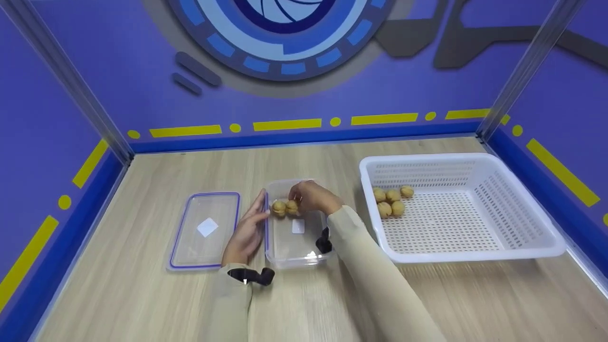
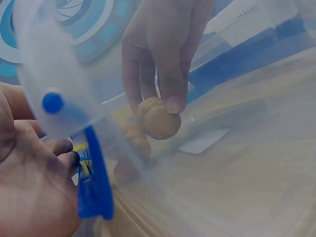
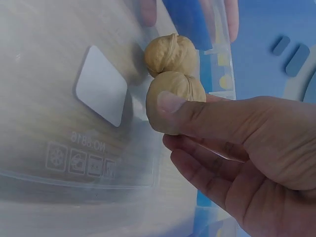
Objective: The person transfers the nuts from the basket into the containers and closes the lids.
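On the wooden table (image 1: 142,294), nearest the left edge, we saw a clear lid (image 1: 205,230) with a blue rim lying flat, a white label at its middle. Just right of it, our left hand (image 1: 247,228) rested against the left wall of the clear container (image 1: 294,247), fingers straight and close together along the wall; in the left wrist view the palm (image 2: 29,187) lay beside the container's blue clasp (image 2: 94,177).

Inside the container, toward its far end, one walnut (image 1: 279,207) lay on the floor, and a second walnut (image 1: 291,206) sat touching it. Our right hand (image 1: 311,197) reached in from the right and pinched that second walnut (image 3: 173,101) between thumb (image 3: 197,116) and fingers, with the remaining fingers loosely curled below. In the right wrist view, the resting walnut (image 3: 170,53) sat directly against the held one, near the white label (image 3: 101,84) on the container's floor. We could not tell whether the held walnut touched the floor.

Toward the right edge of the table stood a white basket (image 1: 522,247). Five more walnuts (image 1: 392,200) clustered in its far left corner.
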Motion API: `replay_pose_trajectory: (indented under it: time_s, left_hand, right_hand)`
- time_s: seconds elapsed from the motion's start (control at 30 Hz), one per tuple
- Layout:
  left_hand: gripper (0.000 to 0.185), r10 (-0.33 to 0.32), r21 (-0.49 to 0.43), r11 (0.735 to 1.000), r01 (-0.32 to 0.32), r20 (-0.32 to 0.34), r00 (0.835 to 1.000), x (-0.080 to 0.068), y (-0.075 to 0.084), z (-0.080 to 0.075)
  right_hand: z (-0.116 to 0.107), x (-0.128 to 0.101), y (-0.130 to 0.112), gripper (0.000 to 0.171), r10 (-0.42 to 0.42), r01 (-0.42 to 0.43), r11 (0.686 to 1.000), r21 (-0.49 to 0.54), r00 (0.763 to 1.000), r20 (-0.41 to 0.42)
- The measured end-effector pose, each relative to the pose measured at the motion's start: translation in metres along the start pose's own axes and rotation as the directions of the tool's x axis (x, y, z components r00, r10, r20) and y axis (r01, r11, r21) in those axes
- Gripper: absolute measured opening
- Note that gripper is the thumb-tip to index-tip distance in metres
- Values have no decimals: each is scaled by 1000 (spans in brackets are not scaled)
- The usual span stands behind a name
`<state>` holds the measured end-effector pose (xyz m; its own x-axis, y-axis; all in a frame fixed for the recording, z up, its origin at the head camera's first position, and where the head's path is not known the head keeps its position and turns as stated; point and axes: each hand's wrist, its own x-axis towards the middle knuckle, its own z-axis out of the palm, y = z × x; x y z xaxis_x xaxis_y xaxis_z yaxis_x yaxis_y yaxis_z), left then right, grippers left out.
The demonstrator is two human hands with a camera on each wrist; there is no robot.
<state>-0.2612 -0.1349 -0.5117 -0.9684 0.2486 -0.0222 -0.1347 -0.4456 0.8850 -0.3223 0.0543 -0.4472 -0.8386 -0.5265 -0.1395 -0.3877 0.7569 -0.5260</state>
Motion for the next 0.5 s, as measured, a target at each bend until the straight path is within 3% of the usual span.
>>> replay_pose_trajectory:
  time_s: [0.3, 0.5]
  left_hand:
    - [68, 1, 1, 1000, -1, 1, 1000, 0, 0, 0]
    - [68, -4, 7, 1000, 4, 5, 1000, 0, -1, 0]
  right_hand:
    - [1, -1, -2, 39, 34, -33, 999, -19, 999, 39]
    - [0, -2, -3, 37, 5, -3, 999, -39, 999, 34]
